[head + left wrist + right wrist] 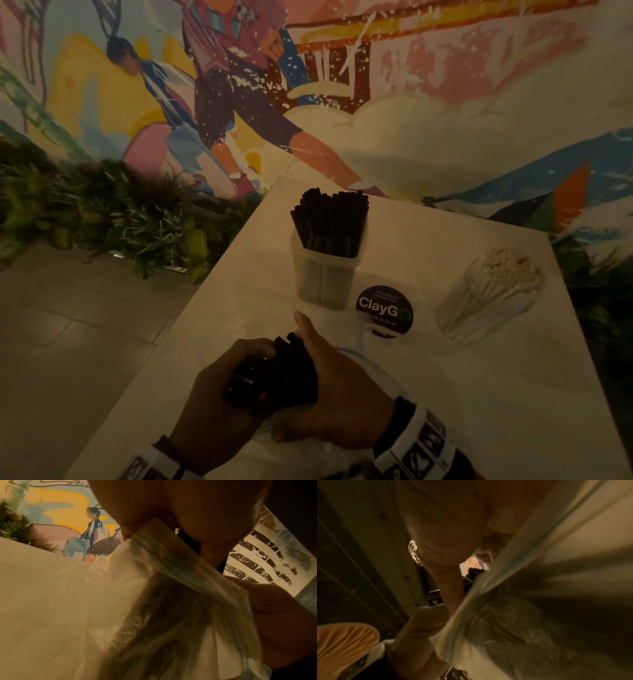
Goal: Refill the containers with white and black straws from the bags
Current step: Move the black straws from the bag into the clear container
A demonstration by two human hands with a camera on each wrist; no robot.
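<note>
While both hands work at the clear plastic zip bag (301,442) near the table's (479,394) front edge, left hand (219,387) grips a bundle of black straws (274,370), long axis toward 1 o'clock. Right hand (339,387) cups the bundle, thumb extended. At 12, translucent square container (323,277) holds upright black straws, looks nearly full. At 2, clear round container (486,305) is packed with white straws (507,270).

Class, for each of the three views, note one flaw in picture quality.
Head view: dim, warm light; the white straws look soft. Left wrist view: the clear bag fills the frame, blurred. Right wrist view: dark, and the bag's edge is smeared.
</note>
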